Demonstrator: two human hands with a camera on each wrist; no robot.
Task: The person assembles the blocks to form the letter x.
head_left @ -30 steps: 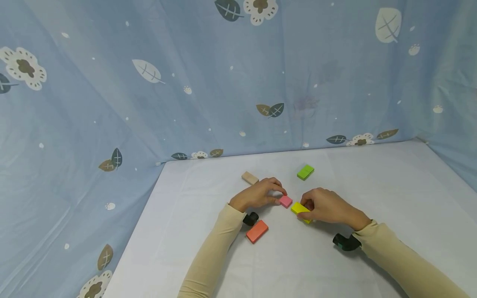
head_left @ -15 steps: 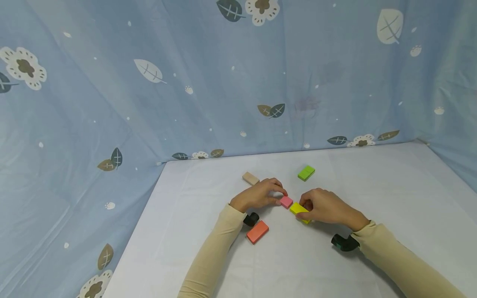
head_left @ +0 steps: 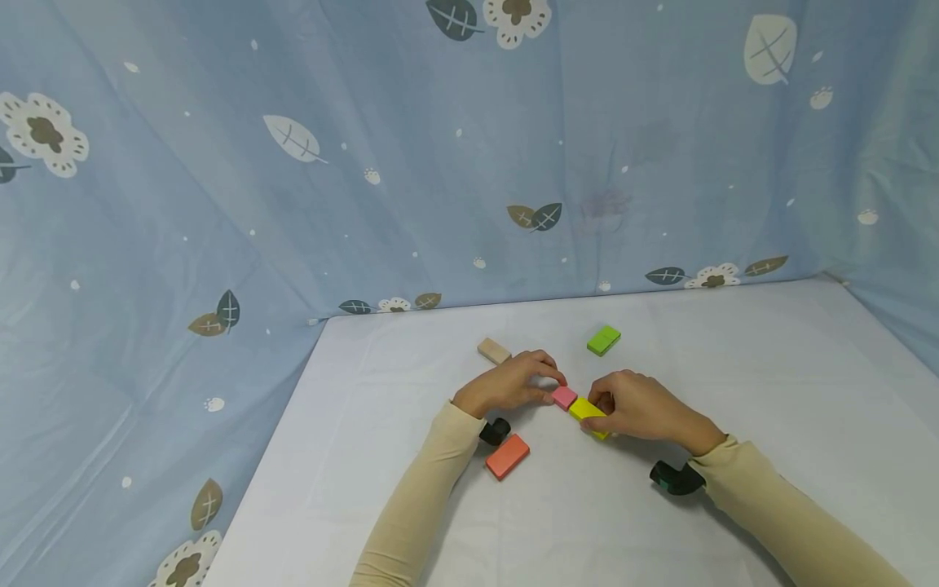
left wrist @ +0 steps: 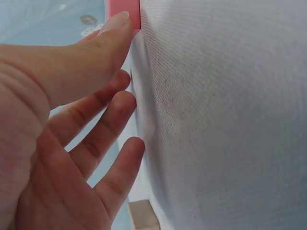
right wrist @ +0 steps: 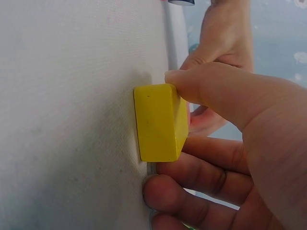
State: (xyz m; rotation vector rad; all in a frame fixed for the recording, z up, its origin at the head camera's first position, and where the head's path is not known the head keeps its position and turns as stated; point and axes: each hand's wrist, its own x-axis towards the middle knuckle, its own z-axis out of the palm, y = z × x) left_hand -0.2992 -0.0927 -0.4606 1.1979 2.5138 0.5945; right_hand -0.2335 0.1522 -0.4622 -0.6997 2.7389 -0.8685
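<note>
My left hand [head_left: 508, 383] pinches a pink block [head_left: 564, 397] between thumb and forefinger, low on the white table. In the left wrist view the thumb lies on the edge of this pink block [left wrist: 128, 14], while the other fingers stay off it. To the right, a yellow block [head_left: 585, 412] lies flat, its far end against the pink one. My right hand [head_left: 645, 409] holds it with the thumb on the near side and fingers on the far side. The right wrist view shows the end face of the yellow block [right wrist: 156, 123] resting on the cloth.
A plain wooden block [head_left: 494, 350] lies behind my left hand. Further right at the back is a green block [head_left: 604, 340]. An orange-red block [head_left: 508, 456] sits beside my left forearm. A blue patterned curtain [head_left: 411, 196] hangs behind the table [head_left: 381, 391].
The yellow block has slid left in my right hand, closing the small gap to the pink block. My left hand has stayed almost still.
</note>
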